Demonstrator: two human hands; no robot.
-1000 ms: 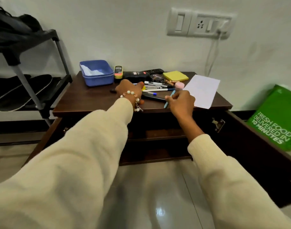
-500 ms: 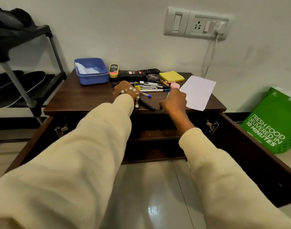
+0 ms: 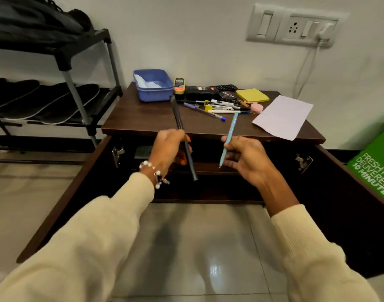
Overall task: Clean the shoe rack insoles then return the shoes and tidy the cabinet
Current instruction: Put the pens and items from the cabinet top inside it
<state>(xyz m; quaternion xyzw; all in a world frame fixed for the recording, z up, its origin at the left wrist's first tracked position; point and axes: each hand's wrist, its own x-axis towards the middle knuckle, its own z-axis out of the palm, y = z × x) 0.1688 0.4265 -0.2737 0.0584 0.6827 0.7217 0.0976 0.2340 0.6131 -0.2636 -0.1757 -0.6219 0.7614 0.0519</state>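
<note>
My left hand point(image 3: 168, 147) raised near the cabinet point(image 3: 208, 129), grip curled round a dark pen point(image 3: 183, 138), right hand point(image 3: 244, 155) pinching a tilted blue pen point(image 3: 229, 138), both doors open.

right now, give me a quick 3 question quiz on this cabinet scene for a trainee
1. True or false: the left hand holds a dark pen.
2. What does the right hand hold? A) yellow sticky notes B) light blue pen C) remote
3. Fill in: the blue tray sits at the back ____ corner of the cabinet top.

Key
1. True; its fingers curl round the pen, in front of the open cabinet.
2. B; the light blue pen is pinched in its fingers, while the yellow sticky notes lie on the cabinet top.
3. left
</note>
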